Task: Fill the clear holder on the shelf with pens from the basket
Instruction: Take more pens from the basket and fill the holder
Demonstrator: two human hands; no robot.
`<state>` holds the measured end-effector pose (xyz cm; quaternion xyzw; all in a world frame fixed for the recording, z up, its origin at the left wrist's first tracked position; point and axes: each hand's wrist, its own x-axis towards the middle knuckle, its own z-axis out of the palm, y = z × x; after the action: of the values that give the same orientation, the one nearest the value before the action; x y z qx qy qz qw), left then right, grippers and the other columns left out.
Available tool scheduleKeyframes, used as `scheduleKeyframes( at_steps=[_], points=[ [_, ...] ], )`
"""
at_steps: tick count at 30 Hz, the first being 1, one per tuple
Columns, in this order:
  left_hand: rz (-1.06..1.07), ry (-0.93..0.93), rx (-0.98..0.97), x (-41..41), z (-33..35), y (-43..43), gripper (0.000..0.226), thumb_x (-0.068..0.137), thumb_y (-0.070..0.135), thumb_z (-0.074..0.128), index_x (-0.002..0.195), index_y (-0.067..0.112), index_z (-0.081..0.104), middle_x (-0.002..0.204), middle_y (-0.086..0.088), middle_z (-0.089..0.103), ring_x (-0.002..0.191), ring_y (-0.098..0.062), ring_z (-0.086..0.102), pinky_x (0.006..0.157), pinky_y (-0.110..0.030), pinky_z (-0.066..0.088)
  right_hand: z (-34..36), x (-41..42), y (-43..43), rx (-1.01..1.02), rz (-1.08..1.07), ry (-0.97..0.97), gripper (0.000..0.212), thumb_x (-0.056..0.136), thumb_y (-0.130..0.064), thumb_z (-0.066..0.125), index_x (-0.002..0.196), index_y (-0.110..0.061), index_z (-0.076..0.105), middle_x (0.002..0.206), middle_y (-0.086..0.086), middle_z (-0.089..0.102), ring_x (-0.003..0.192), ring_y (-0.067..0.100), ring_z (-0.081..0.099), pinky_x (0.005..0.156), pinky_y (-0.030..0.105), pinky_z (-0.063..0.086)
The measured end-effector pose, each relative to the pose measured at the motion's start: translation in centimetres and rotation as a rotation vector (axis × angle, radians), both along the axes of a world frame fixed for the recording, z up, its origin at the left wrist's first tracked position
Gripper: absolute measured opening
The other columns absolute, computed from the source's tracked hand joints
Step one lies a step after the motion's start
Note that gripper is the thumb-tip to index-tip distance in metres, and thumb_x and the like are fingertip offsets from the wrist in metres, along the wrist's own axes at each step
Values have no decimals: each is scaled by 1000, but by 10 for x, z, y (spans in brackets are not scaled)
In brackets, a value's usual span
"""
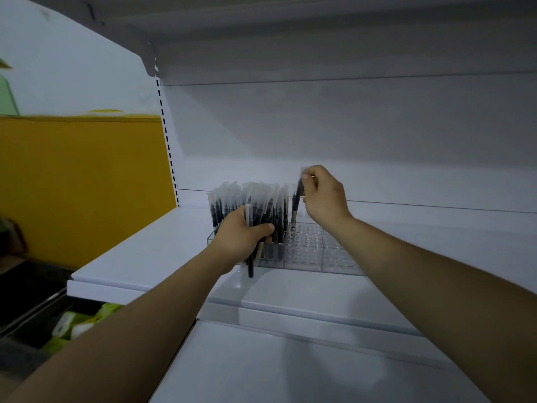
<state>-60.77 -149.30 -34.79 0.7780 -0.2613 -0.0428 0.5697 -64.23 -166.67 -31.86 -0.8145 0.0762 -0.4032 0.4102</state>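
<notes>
The clear holder (319, 251) stands on the white shelf (145, 251), close to its back wall. The holder's left part is packed with upright dark pens (229, 199) in clear sleeves; its right part shows bare rows of holes.

The left hand (241, 237) is in front of the holder's left part, fingers and thumb curled round a bundle of pens (250, 267) whose lower ends hang below the fist.

The right hand (322, 196) is above the holder's middle, fingertips pinching the sleeve top of a single pen (295, 205). That pen stands nearly upright, its lower end down at the holes just right of the packed rows; whether it is seated in a hole I cannot tell.

Far down to the left of the holder, below the shelf, a dark bin (29, 286) holds pale yellow-green packs (65, 325).
</notes>
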Motion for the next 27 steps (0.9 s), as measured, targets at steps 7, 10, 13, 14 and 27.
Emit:
scheduleKeyframes(
  at_steps=[7,10,13,14,27],
  points=[
    [-8,23,-35,1,-1,1,15,92,14,63,105,8,63,85,-2,71,62,-2,68,51,-10,49,2,3,-1,-61,-39,14,22,101,-23,42,110,-10,58,93,13,65,81,31,60,75,41,50],
    [-9,35,-33,1,-1,2,13,92,15,63,105,12,63,87,-1,72,67,-3,69,54,-12,50,0,5,-2,-73,-42,27,22,101,-22,42,108,-8,57,91,14,65,84,34,61,76,42,50],
    [-17,42,-29,2,-2,1,12,92,15,63,104,13,63,89,-1,72,75,-9,71,60,-15,51,-3,6,-2,-87,-42,56,22,102,-22,42,107,-8,57,87,13,63,79,32,59,72,39,49],
    [-20,43,-27,1,-2,0,12,92,15,63,104,13,63,89,-1,72,77,-10,71,62,-16,51,-6,7,-2,-98,-41,71,22,102,-22,42,107,-8,57,85,12,62,76,29,57,69,37,48],
    [-25,-34,7,-5,1,0,6,92,14,62,90,19,62,80,-1,68,74,-11,64,61,-16,47,-22,17,-3,-175,-89,345,22,101,-28,41,103,-9,53,98,9,59,85,25,53,65,27,38]
  ],
)
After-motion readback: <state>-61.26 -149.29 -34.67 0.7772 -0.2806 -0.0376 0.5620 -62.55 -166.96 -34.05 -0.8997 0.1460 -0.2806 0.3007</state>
